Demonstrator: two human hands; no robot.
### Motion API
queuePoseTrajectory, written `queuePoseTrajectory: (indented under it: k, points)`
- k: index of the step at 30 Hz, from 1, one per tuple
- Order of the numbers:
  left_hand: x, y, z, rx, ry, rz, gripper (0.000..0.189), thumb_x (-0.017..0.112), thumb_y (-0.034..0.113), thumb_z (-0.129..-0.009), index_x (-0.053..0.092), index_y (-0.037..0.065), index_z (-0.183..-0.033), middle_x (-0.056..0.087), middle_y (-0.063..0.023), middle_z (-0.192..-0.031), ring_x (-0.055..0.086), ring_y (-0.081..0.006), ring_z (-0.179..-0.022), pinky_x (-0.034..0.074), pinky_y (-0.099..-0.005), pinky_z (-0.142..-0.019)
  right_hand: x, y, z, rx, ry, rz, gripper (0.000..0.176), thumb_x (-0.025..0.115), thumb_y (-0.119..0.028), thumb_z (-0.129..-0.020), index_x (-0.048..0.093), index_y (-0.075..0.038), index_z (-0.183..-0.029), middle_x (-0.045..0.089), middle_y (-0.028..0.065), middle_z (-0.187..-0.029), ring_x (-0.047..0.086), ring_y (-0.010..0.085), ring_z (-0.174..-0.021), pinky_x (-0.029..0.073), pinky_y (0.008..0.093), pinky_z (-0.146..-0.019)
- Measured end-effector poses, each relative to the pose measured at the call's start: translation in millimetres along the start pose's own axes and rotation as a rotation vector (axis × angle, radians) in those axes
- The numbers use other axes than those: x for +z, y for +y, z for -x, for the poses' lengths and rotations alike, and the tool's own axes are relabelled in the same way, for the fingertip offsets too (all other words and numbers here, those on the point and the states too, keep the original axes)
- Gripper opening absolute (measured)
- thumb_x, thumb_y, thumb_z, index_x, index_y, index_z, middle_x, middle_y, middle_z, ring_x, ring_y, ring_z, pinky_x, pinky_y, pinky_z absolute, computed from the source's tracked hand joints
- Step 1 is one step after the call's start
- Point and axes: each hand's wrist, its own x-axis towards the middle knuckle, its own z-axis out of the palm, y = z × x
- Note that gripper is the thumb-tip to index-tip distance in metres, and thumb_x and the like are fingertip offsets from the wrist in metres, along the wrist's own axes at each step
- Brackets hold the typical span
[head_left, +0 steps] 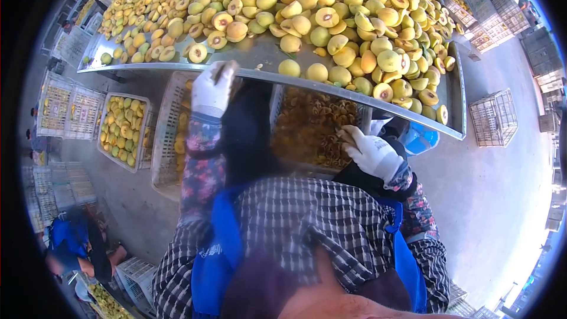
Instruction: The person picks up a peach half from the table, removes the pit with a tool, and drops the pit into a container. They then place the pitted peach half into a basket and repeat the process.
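My left hand [211,90], in a white glove with stained fingertips, is at the near rim of the metal table [255,62]. Its fingers are curled together, and anything in them is hidden. Lower and to the right, my right hand [373,152], also gloved, hangs over a crate [276,101] of brown pits or scraps [313,121]. Those fingers are bent closed, on something too small to name. Halved yellow-green peaches [326,18] are heaped on the table, many with reddish hollows showing. One half [197,53] lies just beyond my left hand.
Left of my legs stands a pale crate [168,127] with fruit inside; farther left is another fruit-filled crate [124,130]. A blue-and-white bag or bucket [420,137] sits under the table's right side. A lone crate [493,119] stands on the right floor. Another person [80,242] is at lower left.
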Motion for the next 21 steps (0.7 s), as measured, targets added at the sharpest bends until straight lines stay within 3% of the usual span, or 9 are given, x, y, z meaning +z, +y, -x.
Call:
queuePoseTrajectory:
  k: [1, 2, 4, 8, 12, 14, 17, 20, 21]
  points:
    - [-16, -17, -7, -0.041, -0.032, -0.200, 0.031, 0.063, 0.035, -0.089, 0.067, 0.009, -0.107, 0.069, -0.0096, -0.090, 0.066, -0.0245, -0.085, 0.052, -0.0328, -0.079, 2, 1, 2, -0.003, 0.004, -0.013, 0.039, 0.052, -0.020, -0.095, 0.045, 0.000, -0.128, 0.064, 0.0195, -0.113, 0.062, 0.0353, -0.104, 0.049, 0.0391, -0.087]
    - [-26, -33, -10, 0.141, 0.095, -0.899, 0.045, 0.064, 0.045, -0.086, 0.065, 0.011, -0.115, 0.068, -0.0123, -0.100, 0.064, -0.0264, -0.097, 0.048, -0.0379, -0.090, 2, 1, 1, -0.006, 0.011, -0.025, 0.039, 0.052, -0.020, -0.095, 0.045, 0.000, -0.128, 0.065, 0.0198, -0.112, 0.063, 0.0352, -0.101, 0.050, 0.0392, -0.085]
    - [-26, -18, -11, 0.256, 0.280, -1.301, 0.056, 0.067, 0.047, -0.085, 0.061, 0.004, -0.119, 0.066, -0.0148, -0.115, 0.065, -0.0294, -0.100, 0.049, -0.0343, -0.089, 1, -2, -3, 0.001, -0.013, -0.045, 0.037, 0.052, -0.020, -0.095, 0.046, -0.001, -0.125, 0.065, 0.0213, -0.108, 0.064, 0.0368, -0.097, 0.050, 0.0401, -0.083]
    - [37, -8, -56, 0.119, -0.351, -0.274, 0.046, 0.065, 0.039, -0.088, 0.062, 0.003, -0.116, 0.068, -0.0163, -0.109, 0.066, -0.0281, -0.099, 0.049, -0.0351, -0.089, 6, -5, -14, -0.030, 0.046, -0.031, 0.034, 0.052, -0.021, -0.095, 0.048, -0.001, -0.122, 0.065, 0.0212, -0.107, 0.064, 0.0370, -0.097, 0.050, 0.0405, -0.083]
    - [112, 41, -55, 0.062, -0.554, -0.715, 0.070, 0.066, 0.056, -0.078, 0.057, 0.005, -0.124, 0.063, -0.0199, -0.119, 0.059, -0.0330, -0.112, 0.046, -0.0434, -0.096, 12, -7, -20, -0.020, 0.079, -0.052, 0.034, 0.052, -0.023, -0.094, 0.050, -0.008, -0.124, 0.065, 0.0203, -0.105, 0.062, 0.0391, -0.096, 0.049, 0.0457, -0.083]
    - [132, 32, -62, 0.085, -0.610, -0.812, 0.066, 0.069, 0.049, -0.077, 0.056, 0.004, -0.124, 0.062, -0.0193, -0.119, 0.060, -0.0333, -0.110, 0.047, -0.0423, -0.094, 15, -2, -17, -0.003, 0.072, -0.032, 0.035, 0.053, -0.023, -0.093, 0.050, -0.009, -0.125, 0.065, 0.0208, -0.104, 0.063, 0.0388, -0.095, 0.049, 0.0463, -0.081]
    - [128, 13, -72, 0.177, -0.628, -0.503, 0.054, 0.068, 0.035, -0.081, 0.055, 0.004, -0.123, 0.063, -0.0176, -0.119, 0.062, -0.0313, -0.107, 0.051, -0.0420, -0.090, 17, 0, -10, -0.007, 0.077, -0.032, 0.037, 0.055, -0.021, -0.092, 0.049, -0.007, -0.125, 0.066, 0.0200, -0.101, 0.064, 0.0389, -0.091, 0.051, 0.0449, -0.079]
    - [122, -1, -69, -0.180, -0.444, 0.589, 0.039, 0.068, 0.022, -0.080, 0.059, 0.003, -0.114, 0.066, -0.0143, -0.110, 0.065, -0.0296, -0.097, 0.052, -0.0378, -0.088, 14, 2, -8, -0.165, 0.204, -0.105, 0.038, 0.057, -0.018, -0.091, 0.049, -0.004, -0.125, 0.066, 0.0199, -0.100, 0.064, 0.0391, -0.089, 0.051, 0.0426, -0.077]
    - [104, 12, -59, -0.314, -0.564, 1.161, 0.036, 0.064, 0.016, -0.082, 0.058, 0.000, -0.114, 0.064, -0.0146, -0.106, 0.064, -0.0287, -0.096, 0.053, -0.0393, -0.086, 10, -1, -8, -0.130, 0.203, -0.135, 0.037, 0.057, -0.015, -0.091, 0.049, -0.001, -0.125, 0.065, 0.0209, -0.102, 0.064, 0.0384, -0.090, 0.052, 0.0407, -0.077]
